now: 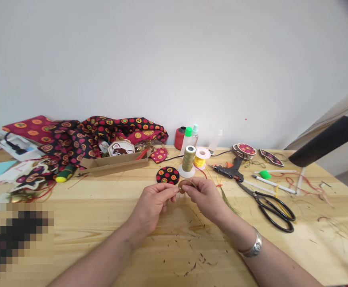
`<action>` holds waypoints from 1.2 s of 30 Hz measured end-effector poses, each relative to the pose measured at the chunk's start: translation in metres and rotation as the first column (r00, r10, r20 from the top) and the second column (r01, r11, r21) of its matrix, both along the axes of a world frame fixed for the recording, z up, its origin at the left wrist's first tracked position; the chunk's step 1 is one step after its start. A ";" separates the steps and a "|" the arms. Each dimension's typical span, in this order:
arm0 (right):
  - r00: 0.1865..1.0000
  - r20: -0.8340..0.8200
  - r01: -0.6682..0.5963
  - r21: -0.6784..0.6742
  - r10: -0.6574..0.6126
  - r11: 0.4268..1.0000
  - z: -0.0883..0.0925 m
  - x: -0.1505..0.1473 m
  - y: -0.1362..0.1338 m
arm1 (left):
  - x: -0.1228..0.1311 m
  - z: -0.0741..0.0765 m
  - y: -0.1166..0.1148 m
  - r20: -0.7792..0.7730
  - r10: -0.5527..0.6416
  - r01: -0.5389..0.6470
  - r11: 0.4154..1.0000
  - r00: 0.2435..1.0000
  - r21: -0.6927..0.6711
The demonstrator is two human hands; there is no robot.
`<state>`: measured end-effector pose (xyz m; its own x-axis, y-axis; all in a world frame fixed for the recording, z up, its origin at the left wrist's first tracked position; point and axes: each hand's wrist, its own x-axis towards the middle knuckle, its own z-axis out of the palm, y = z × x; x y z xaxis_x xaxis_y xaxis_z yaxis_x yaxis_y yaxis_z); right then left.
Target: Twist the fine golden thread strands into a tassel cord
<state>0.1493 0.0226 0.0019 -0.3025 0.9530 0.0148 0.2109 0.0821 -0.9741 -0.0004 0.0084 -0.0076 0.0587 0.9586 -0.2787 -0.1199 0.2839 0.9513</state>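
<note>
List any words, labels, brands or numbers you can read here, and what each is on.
None can be read.
Octagonal patch: a picture, any lettering too small to tell.
Bottles: no legible label.
Papers at far left: print too blurred.
Thread pinched by left hand and right hand: unmarked.

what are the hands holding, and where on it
A thin olive-gold thread, pinched along a short stretch between the fingers of the left hand and the right hand.

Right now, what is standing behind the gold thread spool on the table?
Behind the gold thread spool stand a white reel of yellow cord, a green-capped bottle and a red spool near the wall. The gold spool covers the bottle's base, so it cannot be seen.
</note>
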 end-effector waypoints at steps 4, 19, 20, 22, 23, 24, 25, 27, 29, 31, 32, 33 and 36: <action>0.998 0.056 0.005 0.132 -0.012 0.991 0.002 0.002 0.000 | -0.002 -0.001 0.001 -0.020 0.018 -0.017 0.999 1.000 0.028; 0.997 0.073 0.005 0.039 -0.008 0.999 0.002 -0.009 -0.018 | 0.001 0.005 -0.002 0.068 0.102 -0.102 0.995 0.992 -0.005; 0.995 0.096 -0.011 0.078 0.003 0.997 0.000 -0.010 -0.020 | 0.001 0.005 -0.002 0.098 0.112 -0.109 0.993 0.989 -0.034; 0.986 0.166 -0.047 0.158 0.020 0.986 -0.003 -0.012 -0.023 | 0.000 0.003 -0.001 0.163 0.127 -0.113 0.989 0.979 -0.090; 0.979 0.200 -0.063 0.190 0.024 0.980 -0.005 -0.012 -0.024 | -0.001 0.002 0.000 0.198 0.127 -0.105 0.988 0.972 -0.115; 0.973 0.231 -0.075 0.215 0.024 0.974 -0.006 -0.012 -0.025 | -0.002 0.000 0.000 0.232 0.123 -0.093 0.986 0.965 -0.138; 0.966 0.257 -0.084 0.234 0.022 0.969 -0.008 -0.012 -0.025 | -0.002 -0.002 0.001 0.263 0.119 -0.079 0.984 0.957 -0.158; 0.955 0.297 -0.097 0.258 0.016 0.961 -0.009 -0.013 -0.025 | -0.003 -0.005 0.003 0.313 0.109 -0.051 0.980 0.944 -0.190; 0.946 0.323 -0.107 0.274 0.013 0.956 -0.010 -0.013 -0.024 | -0.004 -0.008 0.004 0.349 0.105 -0.028 0.975 0.931 -0.219; 0.943 0.331 -0.116 0.286 0.016 0.951 -0.010 -0.012 -0.024 | -0.004 -0.009 0.004 0.374 0.116 -0.025 0.970 0.920 -0.240; 0.943 0.332 -0.124 0.287 0.023 0.950 -0.009 -0.011 -0.024 | -0.004 -0.010 0.004 0.381 0.125 -0.030 0.969 0.916 -0.245; 0.943 0.332 -0.136 0.286 0.035 0.949 -0.007 -0.010 -0.025 | -0.004 -0.010 0.004 0.383 0.131 -0.035 0.968 0.914 -0.247; 0.944 0.320 -0.175 0.266 0.085 0.948 0.000 -0.006 -0.023 | -0.004 -0.007 0.004 0.359 0.130 -0.051 0.974 0.924 -0.222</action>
<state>0.1434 -0.0006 0.0024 -0.4566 0.8732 0.1703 0.4581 0.3948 -0.7964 -0.0040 0.0123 -0.0141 0.1109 0.8888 -0.4446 -0.4851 0.4388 0.7563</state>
